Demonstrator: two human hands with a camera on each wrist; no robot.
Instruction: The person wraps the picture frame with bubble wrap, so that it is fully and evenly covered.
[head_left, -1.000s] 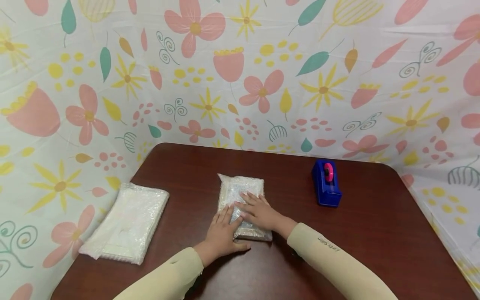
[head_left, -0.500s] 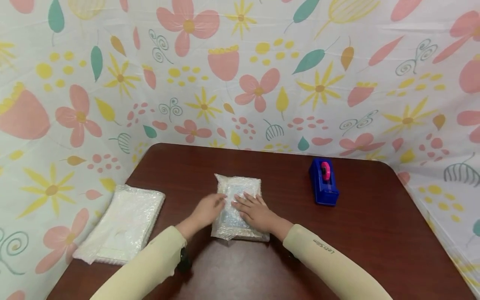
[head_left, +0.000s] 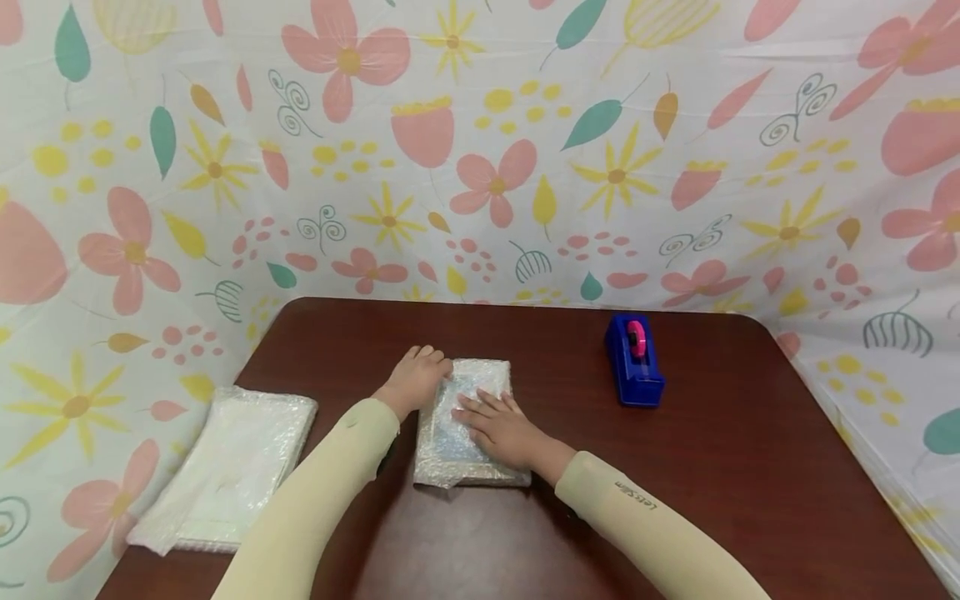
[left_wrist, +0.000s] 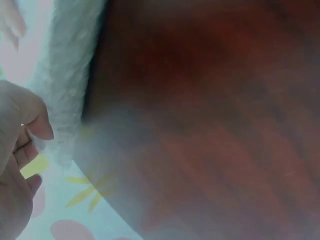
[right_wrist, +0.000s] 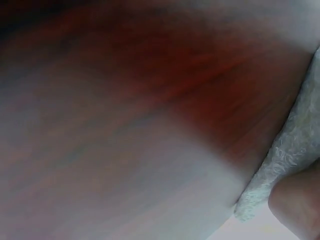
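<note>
A flat rectangular package in bubble wrap (head_left: 450, 454), bluish in the middle, lies on the dark wooden table. My left hand (head_left: 416, 377) is at its far left corner with fingers curled. In the left wrist view, the left hand (left_wrist: 17, 150) pinches the loose corner of the bubble wrap (left_wrist: 62, 100) between thumb and fingers. My right hand (head_left: 501, 429) lies flat on top of the package, fingers spread. Little more than part of the right hand (right_wrist: 297, 200) shows in the right wrist view, against the wrapped side edge (right_wrist: 287, 155).
A larger bubble-wrapped flat package (head_left: 240, 467) lies at the table's left edge. To the right stands a blue tape dispenser (head_left: 633, 367) with a pink roll (head_left: 637, 338). A flower-printed cloth (head_left: 495, 183) hangs behind and beside the table (head_left: 712, 467).
My left hand has left the package's near left area and moved away from me to its far left corner, taking the wrap there. The right hand stays flat on top.
</note>
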